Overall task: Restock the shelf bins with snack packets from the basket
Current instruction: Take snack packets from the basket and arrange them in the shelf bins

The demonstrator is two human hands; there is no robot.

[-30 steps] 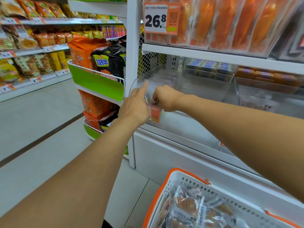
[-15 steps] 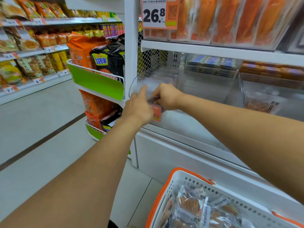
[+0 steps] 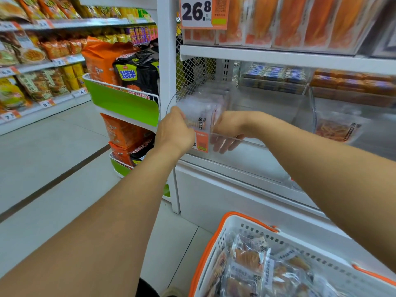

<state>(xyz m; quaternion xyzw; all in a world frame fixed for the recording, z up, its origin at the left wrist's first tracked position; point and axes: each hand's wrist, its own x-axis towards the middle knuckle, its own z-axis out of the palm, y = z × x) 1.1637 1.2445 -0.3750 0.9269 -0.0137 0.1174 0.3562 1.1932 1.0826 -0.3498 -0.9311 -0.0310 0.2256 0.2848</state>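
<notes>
A stack of white and orange snack packets [image 3: 202, 117] stands upright at the left end of a clear shelf bin [image 3: 263, 156]. My left hand [image 3: 174, 132] grips the stack's left side from the bin's corner. My right hand [image 3: 230, 128] reaches over the bin's front rim, and its fingers show through the clear wall, extended down against the stack's right side. At the bottom right, the white basket with an orange rim [image 3: 211, 249] holds several clear snack packets [image 3: 250, 259].
An orange price tag [image 3: 201, 140] hangs on the bin front between my hands. The neighbouring clear bin holds a packet of orange strips [image 3: 336, 129]. A green and white end rack [image 3: 126, 101] of orange and black bags stands left of the white shelf post [image 3: 166, 61].
The packet stack has come into sight between my hands. My right hand dropped inside the bin behind its front wall. My left hand shifted to the stack's left side.
</notes>
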